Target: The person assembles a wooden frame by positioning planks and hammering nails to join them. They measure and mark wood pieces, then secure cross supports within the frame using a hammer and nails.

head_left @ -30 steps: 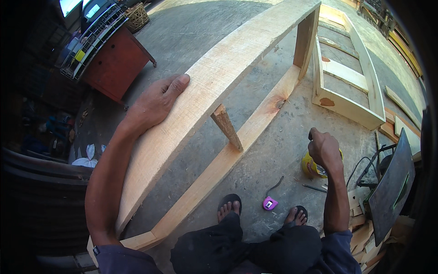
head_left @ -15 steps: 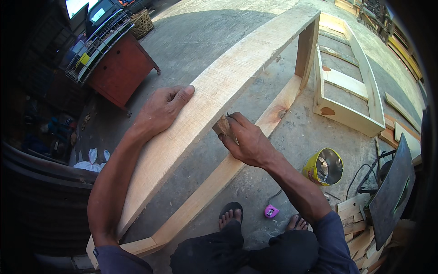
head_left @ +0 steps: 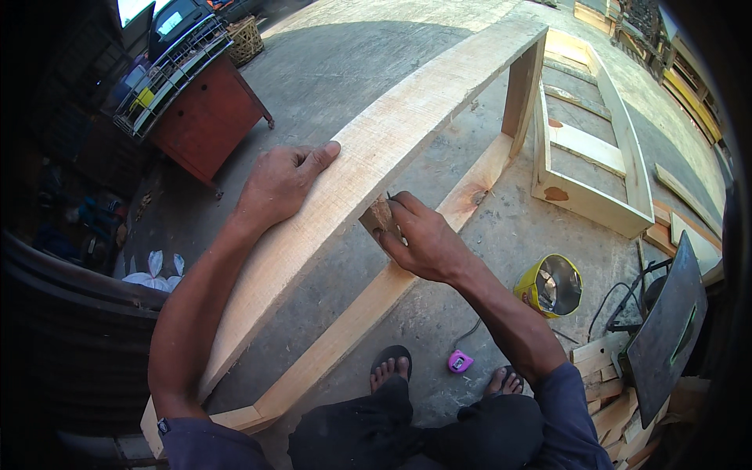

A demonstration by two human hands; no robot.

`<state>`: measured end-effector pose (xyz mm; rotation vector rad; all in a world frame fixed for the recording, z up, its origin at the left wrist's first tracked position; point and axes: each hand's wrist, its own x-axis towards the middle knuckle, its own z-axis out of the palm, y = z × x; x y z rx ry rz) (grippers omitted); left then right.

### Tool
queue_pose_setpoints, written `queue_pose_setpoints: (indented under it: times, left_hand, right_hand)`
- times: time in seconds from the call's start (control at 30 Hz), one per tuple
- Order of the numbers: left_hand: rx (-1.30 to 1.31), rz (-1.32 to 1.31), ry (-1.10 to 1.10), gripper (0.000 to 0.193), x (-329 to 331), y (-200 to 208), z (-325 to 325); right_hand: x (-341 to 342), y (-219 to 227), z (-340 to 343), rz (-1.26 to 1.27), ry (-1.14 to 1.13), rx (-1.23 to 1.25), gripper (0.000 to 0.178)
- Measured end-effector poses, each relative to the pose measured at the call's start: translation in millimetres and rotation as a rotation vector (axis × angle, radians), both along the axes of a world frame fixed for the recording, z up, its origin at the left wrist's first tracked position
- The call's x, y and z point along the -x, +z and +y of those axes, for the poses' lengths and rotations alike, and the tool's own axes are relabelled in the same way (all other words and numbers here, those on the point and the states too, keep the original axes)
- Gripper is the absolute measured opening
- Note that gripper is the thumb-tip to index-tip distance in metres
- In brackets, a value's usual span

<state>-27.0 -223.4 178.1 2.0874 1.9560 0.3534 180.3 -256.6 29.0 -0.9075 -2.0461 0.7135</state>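
A long pale wooden frame (head_left: 407, 102) slants across the middle, its broad upper board running from the lower left to the far right. My left hand (head_left: 283, 184) grips that board's left edge, thumb flat on top and the other fingers hidden over the side. Under the board's right edge, my right hand (head_left: 419, 239) is closed on a short rough wood block (head_left: 378, 223), which is held close against the board's underside; whether they touch I cannot tell. A thin dark tip pokes up by my right index finger, too small to name.
A second wooden frame with crosspieces (head_left: 595, 184) lies at the far right. Nearer are a yellow tin (head_left: 526, 288), a pink tape measure (head_left: 460, 361) by my feet, a dark tilted panel (head_left: 666, 329) and wood offcuts (head_left: 607, 372). A red wheeled cabinet (head_left: 207, 117) stands far left.
The whole view has shifted slightly, so things on the right sit a little further left. Both hands keep nearly the same place on the board and block.
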Motion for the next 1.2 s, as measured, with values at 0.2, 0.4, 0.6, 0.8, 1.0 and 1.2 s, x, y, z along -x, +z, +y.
queue_pose_setpoints:
  times: [0.2,0.4,0.6,0.8,1.0,1.2]
  left_hand:
    - [0.061,-0.013,0.025,0.077,1,1,3]
    - [0.060,-0.018,0.016,0.075,2,-2,3]
    - [0.041,-0.021,-0.041,0.072,2,-3,3]
    - [0.098,-0.020,-0.022,0.069,2,1,3]
    - [0.067,-0.068,-0.041,0.063,4,0,3]
    - [0.102,-0.068,-0.017,0.058,5,-3,5]
  right_hand:
    - [-2,4,-4,-0.049,-0.005,0.021,0.036]
    - [-5,6,-6,-0.085,0.000,0.067,0.044]
    - [-40,46,-27,0.029,-0.123,0.129,0.041]
    - [-63,107,-24,0.091,-0.055,-0.107,0.024]
    - [-19,122,8,0.074,-0.024,-0.213,0.022]
    - [-11,115,8,0.101,-0.122,-0.161,0.022]
